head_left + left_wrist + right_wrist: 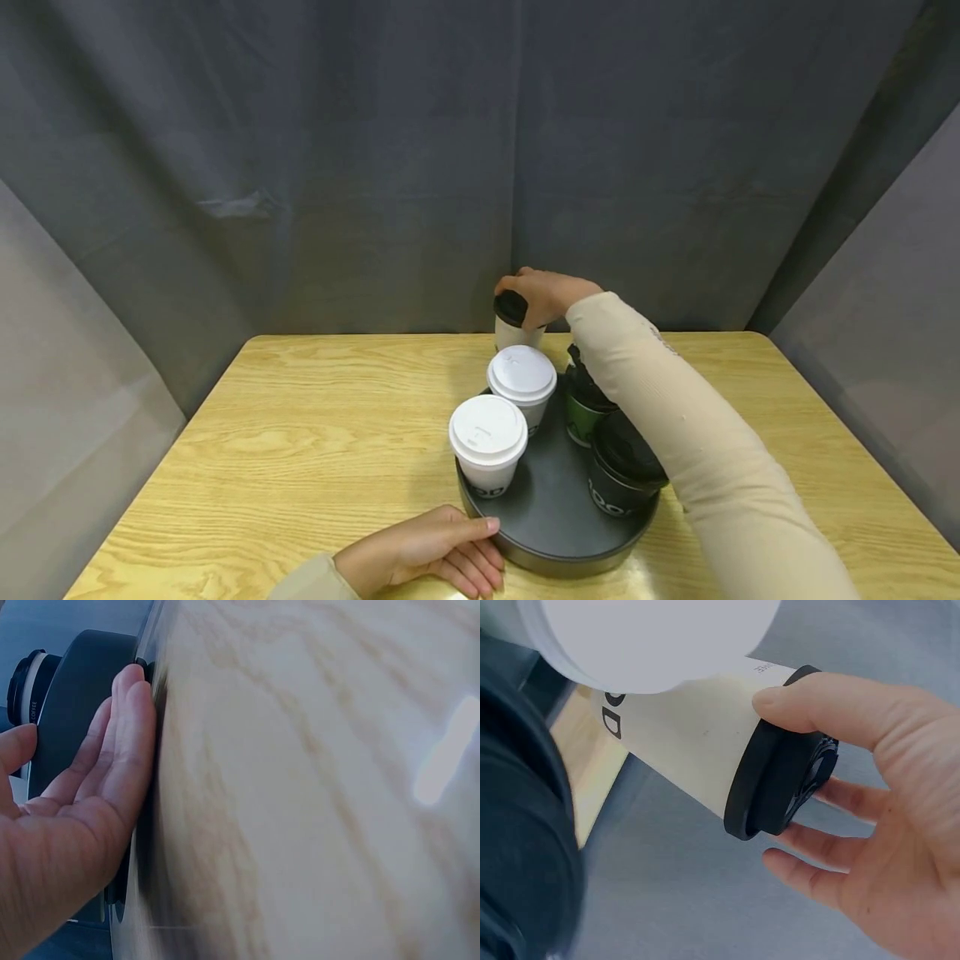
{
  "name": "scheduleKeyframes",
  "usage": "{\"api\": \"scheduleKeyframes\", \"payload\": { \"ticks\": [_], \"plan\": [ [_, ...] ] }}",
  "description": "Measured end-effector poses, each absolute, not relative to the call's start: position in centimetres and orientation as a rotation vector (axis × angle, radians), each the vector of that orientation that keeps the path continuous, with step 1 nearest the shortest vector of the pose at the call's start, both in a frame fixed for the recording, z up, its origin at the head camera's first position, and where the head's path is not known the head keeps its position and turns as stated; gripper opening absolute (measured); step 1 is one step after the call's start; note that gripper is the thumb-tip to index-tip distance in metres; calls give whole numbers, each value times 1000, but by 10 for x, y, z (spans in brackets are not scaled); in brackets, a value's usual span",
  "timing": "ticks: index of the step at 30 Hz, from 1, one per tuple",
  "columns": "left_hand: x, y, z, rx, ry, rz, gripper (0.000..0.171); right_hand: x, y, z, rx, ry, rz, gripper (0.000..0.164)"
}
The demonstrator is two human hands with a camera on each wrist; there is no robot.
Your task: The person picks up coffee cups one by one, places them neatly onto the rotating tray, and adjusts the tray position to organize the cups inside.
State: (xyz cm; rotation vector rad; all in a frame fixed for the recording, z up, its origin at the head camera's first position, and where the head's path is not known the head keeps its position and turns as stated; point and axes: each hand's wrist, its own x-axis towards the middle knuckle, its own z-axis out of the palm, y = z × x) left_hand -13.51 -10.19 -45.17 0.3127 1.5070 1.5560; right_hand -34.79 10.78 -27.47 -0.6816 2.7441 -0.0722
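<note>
At the far side of a round dark tray [555,525], my right hand [551,293] grips a white paper cup [697,742] by its black lid [780,776]. The thumb lies at the lid's edge and the fingers reach round the other side. My left hand [442,546] rests against the tray's near left side, thumb at the rim and fingers stretched along the outer wall [82,690]. Two paper cups with white lids, a nearer cup [489,446] and a farther cup [522,383], stand on the tray's left part.
On the tray's right stand a green cup [583,421] with a black lid and a black cup [618,467], both partly behind my right sleeve [697,433]. The wooden table [300,433] ends at a grey curtain [375,167] behind.
</note>
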Motion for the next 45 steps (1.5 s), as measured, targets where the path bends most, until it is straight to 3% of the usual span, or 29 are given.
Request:
{"api": "scheduleKeyframes", "payload": {
  "ticks": [10,23,34,45],
  "plan": [
    [-139,-98,-455,325,1504,1552,57,-322,124,-228,-720,2839,-58,76],
    [-141,-101,-457,325,1510,1549,57,-226,159,-178,-959,2972,53,73],
    [-141,-104,-456,323,1510,1568,57,-161,169,-201,-1332,2958,70,69],
    [-140,-104,-454,328,1504,1572,57,-143,163,-243,-1368,2782,99,75]
  ]
}}
